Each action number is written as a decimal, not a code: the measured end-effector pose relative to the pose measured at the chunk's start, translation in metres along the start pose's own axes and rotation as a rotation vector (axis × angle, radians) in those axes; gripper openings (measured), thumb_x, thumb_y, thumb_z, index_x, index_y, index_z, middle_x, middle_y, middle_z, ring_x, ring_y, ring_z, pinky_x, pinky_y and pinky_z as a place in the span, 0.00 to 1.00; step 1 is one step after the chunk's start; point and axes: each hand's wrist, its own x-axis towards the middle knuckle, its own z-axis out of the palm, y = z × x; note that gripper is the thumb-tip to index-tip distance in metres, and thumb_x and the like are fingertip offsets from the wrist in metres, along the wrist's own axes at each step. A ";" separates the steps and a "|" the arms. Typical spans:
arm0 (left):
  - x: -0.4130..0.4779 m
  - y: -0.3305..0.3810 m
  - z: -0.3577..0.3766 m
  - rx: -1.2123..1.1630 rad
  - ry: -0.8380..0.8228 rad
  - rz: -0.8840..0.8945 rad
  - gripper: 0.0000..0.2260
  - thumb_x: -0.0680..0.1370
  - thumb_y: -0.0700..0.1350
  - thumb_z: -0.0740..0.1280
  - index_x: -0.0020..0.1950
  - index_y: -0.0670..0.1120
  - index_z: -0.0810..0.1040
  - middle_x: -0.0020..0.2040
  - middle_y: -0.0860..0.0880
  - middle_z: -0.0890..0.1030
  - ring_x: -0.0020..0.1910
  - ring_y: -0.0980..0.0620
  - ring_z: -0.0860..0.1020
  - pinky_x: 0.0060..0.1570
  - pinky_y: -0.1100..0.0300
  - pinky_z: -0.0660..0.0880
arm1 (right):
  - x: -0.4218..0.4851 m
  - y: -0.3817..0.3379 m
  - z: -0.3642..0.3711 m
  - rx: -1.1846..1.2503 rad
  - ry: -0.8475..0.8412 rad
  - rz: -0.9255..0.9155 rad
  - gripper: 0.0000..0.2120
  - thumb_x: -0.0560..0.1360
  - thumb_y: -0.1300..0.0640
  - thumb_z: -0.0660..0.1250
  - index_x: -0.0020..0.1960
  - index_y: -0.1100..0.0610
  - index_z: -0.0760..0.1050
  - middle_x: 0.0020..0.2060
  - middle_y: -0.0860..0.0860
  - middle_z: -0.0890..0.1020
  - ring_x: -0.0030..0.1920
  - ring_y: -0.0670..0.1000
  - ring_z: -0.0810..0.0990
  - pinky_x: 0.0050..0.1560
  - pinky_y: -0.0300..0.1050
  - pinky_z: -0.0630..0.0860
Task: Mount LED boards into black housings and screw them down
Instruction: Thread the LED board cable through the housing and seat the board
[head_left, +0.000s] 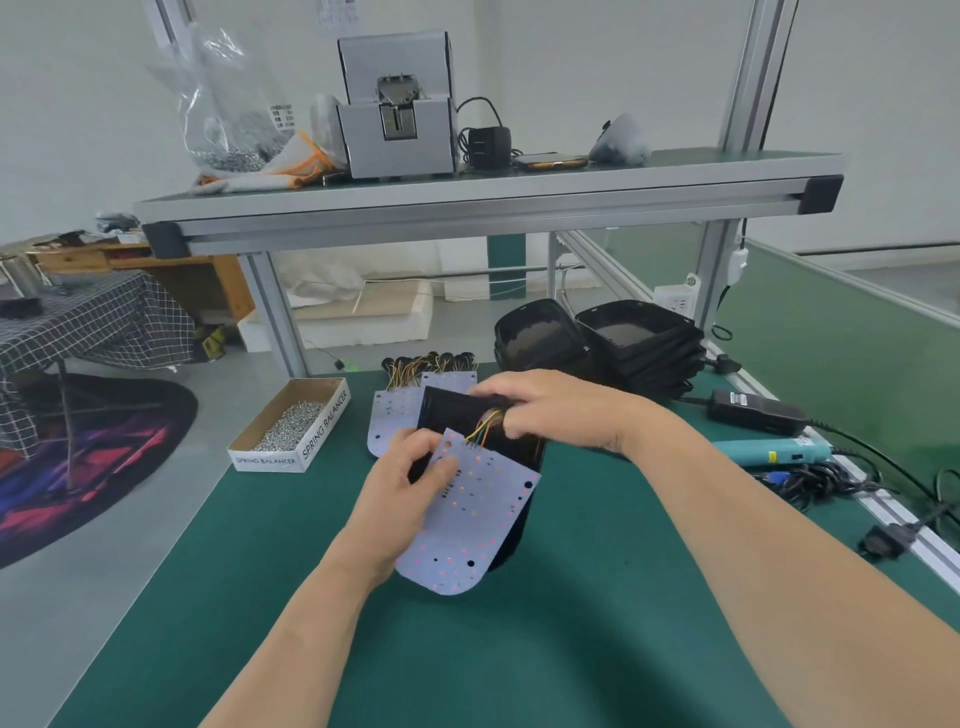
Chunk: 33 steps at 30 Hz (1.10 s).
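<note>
On the tabletop (571, 649), the left hand (410, 473) pinches an LED board (478, 525) propped against its black housing (452, 410), the right hand (550, 410) clamped on the housing's far rim; careless seating could trap or tear the coloured wires (483, 428).

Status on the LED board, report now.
Left hand grips LED board at its upper edge. Right hand holds black housing by its far rim. Board tilted over housing, not seated. Nothing blocking.

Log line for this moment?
left hand: holds LED board | right hand: pinches wires at black housing | seating: not done | screwdriver: untouched on mat
</note>
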 end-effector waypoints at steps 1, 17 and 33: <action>-0.001 -0.001 -0.004 -0.051 -0.018 -0.018 0.04 0.81 0.42 0.67 0.48 0.45 0.81 0.53 0.40 0.77 0.49 0.43 0.76 0.54 0.48 0.73 | -0.001 0.003 -0.001 0.239 -0.045 0.029 0.23 0.71 0.55 0.61 0.64 0.50 0.79 0.64 0.49 0.81 0.63 0.48 0.78 0.66 0.46 0.72; 0.009 0.020 -0.017 -0.383 0.080 -0.010 0.04 0.78 0.48 0.68 0.45 0.52 0.81 0.43 0.50 0.82 0.41 0.52 0.78 0.43 0.59 0.78 | -0.006 0.046 0.040 0.413 0.911 -0.207 0.05 0.79 0.58 0.66 0.47 0.57 0.80 0.52 0.43 0.77 0.60 0.49 0.76 0.58 0.42 0.73; 0.005 0.012 0.001 0.024 0.008 0.096 0.27 0.80 0.61 0.58 0.74 0.72 0.46 0.68 0.85 0.52 0.69 0.81 0.54 0.65 0.80 0.58 | -0.014 0.009 0.043 0.115 0.527 -0.192 0.05 0.77 0.63 0.68 0.42 0.57 0.78 0.68 0.42 0.70 0.69 0.32 0.65 0.55 0.22 0.64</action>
